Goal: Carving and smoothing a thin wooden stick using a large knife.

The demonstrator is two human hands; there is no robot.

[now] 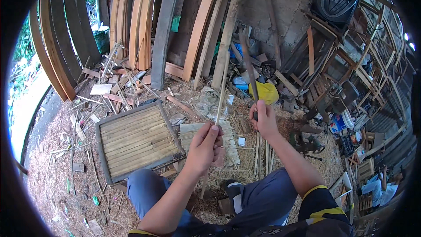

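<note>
My left hand (205,149) is closed around a thin, pale bamboo strip (222,92). The strip stands nearly upright, its upper part rising above my fist and its lower end showing below, between my knees. My right hand (264,120) grips the handle of a machete (249,68), its long dark blade pointing up and slightly left. Blade and strip are apart. Beneath my hands, on the ground, a pale sheet (230,151) carries several thin strips.
A framed bamboo-slat panel (138,142) lies left of my knees. Long planks (204,26) lean at the back. Bamboo lengths (258,156), a yellow bag (264,92) and a bench vise (307,142) are to the right. Shavings and wood scraps litter the ground.
</note>
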